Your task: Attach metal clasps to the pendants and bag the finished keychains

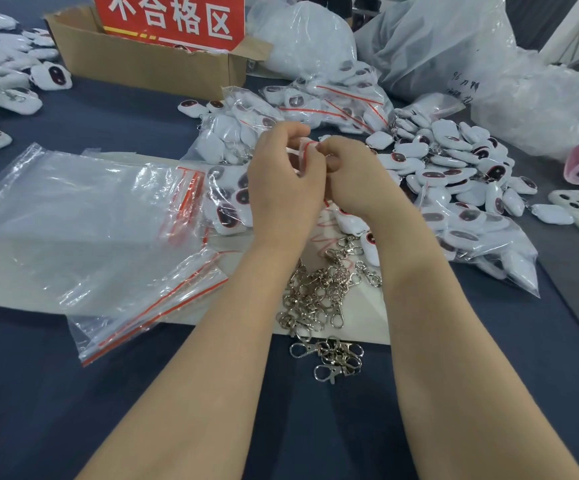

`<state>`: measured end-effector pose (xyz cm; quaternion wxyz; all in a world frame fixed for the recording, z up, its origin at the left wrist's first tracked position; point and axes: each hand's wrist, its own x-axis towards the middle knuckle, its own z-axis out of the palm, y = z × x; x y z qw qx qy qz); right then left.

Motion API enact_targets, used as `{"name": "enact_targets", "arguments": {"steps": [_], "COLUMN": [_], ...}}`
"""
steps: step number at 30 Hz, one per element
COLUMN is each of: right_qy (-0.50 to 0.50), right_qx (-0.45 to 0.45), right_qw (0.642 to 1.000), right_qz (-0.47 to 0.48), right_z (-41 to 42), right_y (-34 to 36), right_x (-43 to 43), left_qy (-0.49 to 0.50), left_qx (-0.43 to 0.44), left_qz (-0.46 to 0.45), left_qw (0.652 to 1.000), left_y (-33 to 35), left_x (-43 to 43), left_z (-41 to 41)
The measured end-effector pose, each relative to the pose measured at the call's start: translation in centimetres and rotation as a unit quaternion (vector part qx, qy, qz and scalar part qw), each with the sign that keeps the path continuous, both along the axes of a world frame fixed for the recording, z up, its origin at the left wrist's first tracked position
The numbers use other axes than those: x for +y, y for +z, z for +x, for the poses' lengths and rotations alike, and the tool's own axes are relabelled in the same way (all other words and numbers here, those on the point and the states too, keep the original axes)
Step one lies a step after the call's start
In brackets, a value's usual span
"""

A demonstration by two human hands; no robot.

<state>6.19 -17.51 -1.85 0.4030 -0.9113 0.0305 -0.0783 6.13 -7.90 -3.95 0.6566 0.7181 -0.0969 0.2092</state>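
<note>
Both grips clamped: left hand (283, 183) and right hand (348, 168) pinch 1 small red-striped bag (305, 147), above loose metal clasps (319, 296) on the tabletop (38, 393).

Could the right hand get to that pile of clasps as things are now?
Probably yes: the clasps lie uncovered beside the forearm of the right hand. But it and the left hand both pinch a small bag, so it must let go first.
</note>
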Motion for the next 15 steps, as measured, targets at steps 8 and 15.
{"name": "enact_targets", "arguments": {"steps": [8, 15], "right_qy": [-0.005, 0.046], "right_qx": [0.069, -0.022], "right_qw": [0.992, 0.998], "right_qz": [0.103, 0.038], "right_z": [-1.2, -0.5], "right_y": [1.6, 1.5], "right_x": [-1.7, -0.2], "left_qy": [-0.034, -0.097], "left_qx": [0.043, 0.056], "left_qz": [-0.141, -0.248], "left_qw": [0.989, 0.962], "left_y": [1.1, 2.3], "left_x": [0.7, 1.4], "left_z": [0.4, 0.7]}}
